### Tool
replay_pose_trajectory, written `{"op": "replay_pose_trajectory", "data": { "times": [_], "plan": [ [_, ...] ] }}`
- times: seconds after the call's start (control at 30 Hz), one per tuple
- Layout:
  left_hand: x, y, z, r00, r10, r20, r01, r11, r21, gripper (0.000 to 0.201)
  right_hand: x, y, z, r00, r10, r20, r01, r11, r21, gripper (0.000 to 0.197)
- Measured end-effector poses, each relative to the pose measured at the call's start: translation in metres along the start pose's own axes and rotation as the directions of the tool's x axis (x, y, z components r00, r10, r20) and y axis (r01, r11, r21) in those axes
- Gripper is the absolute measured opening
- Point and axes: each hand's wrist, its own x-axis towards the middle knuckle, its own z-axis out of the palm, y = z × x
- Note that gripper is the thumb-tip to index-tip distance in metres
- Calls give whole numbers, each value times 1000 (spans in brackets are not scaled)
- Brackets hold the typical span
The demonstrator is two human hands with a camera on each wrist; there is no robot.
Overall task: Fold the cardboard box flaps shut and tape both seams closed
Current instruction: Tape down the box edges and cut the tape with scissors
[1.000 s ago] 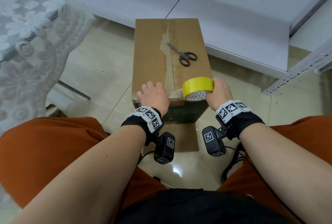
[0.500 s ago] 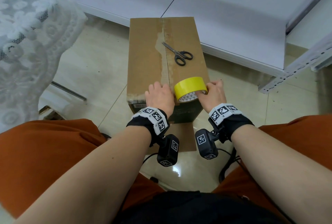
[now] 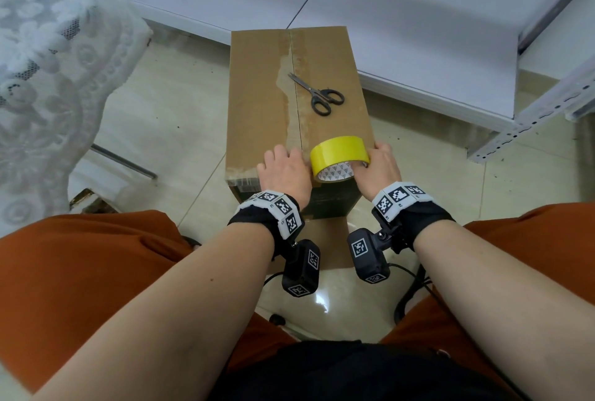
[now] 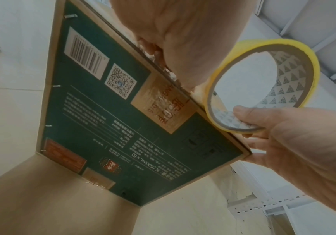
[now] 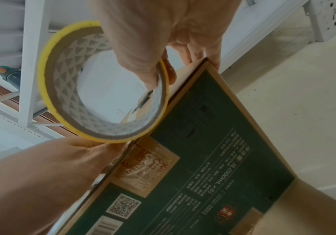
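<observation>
A tall cardboard box (image 3: 257,95) stands on the floor with its top flaps folded flat, meeting at a centre seam with torn old tape. Its near side is dark green with print (image 4: 122,127) (image 5: 213,167). A yellow tape roll (image 3: 338,156) (image 4: 263,85) (image 5: 102,82) stands on edge at the box's near edge. My right hand (image 3: 376,169) (image 5: 153,47) grips the roll, thumb inside the core, fingers outside. My left hand (image 3: 285,172) (image 4: 183,39) rests on the box top by the seam, just left of the roll; its fingertips are hidden.
Black-handled scissors (image 3: 317,95) lie on the box top beyond the roll. White shelf boards (image 3: 418,30) lie behind and right of the box, a metal upright (image 3: 531,117) at right. A lace-covered table (image 3: 48,79) stands at left. My orange-clad knees flank the box.
Both hands and the tape roll have shifted slightly left toward the centre seam at the near edge. The left hand has closed up against the roll. The scissors have not moved.
</observation>
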Motion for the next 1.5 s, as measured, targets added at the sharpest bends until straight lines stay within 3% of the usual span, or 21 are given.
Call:
{"op": "replay_pose_trajectory", "data": {
  "times": [0.1,0.37,0.5,0.87,1.07,1.17,1.23,1.5],
  "plan": [
    [-1,-1,2,1000,-3,-15,3,1000,-11,33,2,5,-5,1000,-22,-20,21,1000,-6,33],
    [-5,-2,7,999,-21,-37,20,999,-34,33,-6,8,-19,999,22,-42,-22,1000,-7,32],
    [-4,-1,8,999,-33,-40,31,998,-51,31,-5,13,-25,998,18,-62,-17,1000,11,15],
    [-4,5,5,998,-52,-44,50,998,-47,31,-1,32,-27,974,55,-221,-31,993,112,12],
    [-5,17,-1,992,73,-106,-69,997,36,27,4,31,-29,966,73,-246,-38,989,143,17],
    [-4,23,2,985,137,-110,-147,985,-88,21,5,31,-27,965,97,-244,-55,983,175,25],
    [-4,25,4,985,130,-112,-144,982,-122,20,5,30,-25,965,110,-237,-67,980,186,20],
    [-5,31,12,990,95,-100,-101,993,-61,24,4,31,-15,978,174,-116,-146,965,219,14]
  ]
}}
